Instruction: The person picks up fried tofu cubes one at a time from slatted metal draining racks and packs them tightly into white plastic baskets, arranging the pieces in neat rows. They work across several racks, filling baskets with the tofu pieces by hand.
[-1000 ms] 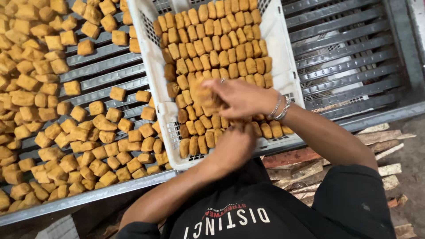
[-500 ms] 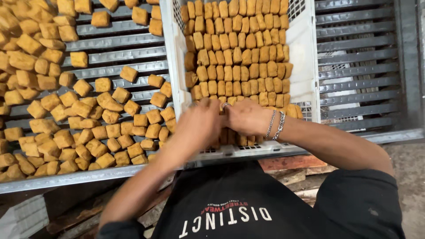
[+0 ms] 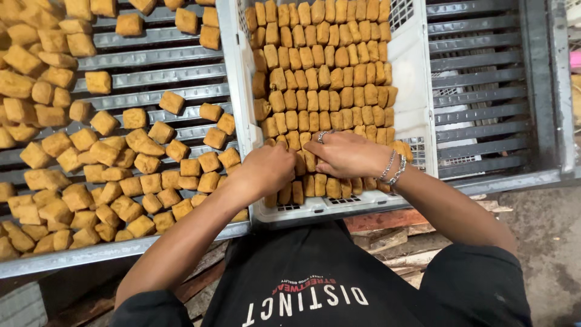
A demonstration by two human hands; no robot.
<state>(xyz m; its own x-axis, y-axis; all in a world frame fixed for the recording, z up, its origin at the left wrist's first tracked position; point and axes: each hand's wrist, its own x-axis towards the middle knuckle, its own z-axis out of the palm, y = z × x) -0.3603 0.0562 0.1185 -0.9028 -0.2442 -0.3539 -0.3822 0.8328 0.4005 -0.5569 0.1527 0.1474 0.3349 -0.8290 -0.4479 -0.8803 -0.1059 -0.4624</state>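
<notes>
Grey metal slats form the tabletop, running left to right under everything, with rough wooden scraps and a dirty floor below its near edge. On the slats to the left lie loose golden-brown fried tofu cubes, scattered in no order. At the centre sits a white perforated plastic crate, its long axis running away from the person, packed with neat rows of golden-brown oblong fried tofu pieces standing on edge, side by side.

Both hands work at the crate's near end. The left hand is curled over the near rows, its grip closed on pieces there, though exactly how many it holds cannot be told. The right hand, with a ring and silver bracelets at the wrist, lies flat and spread across the same rows, fingers pointing left and touching the tops of the pieces rather than clasping any. The two hands almost meet.

The pieces under the hands lie straight ahead and below both, their long sides upright. Far rows look tight and even; the nearest row seems looser.
</notes>
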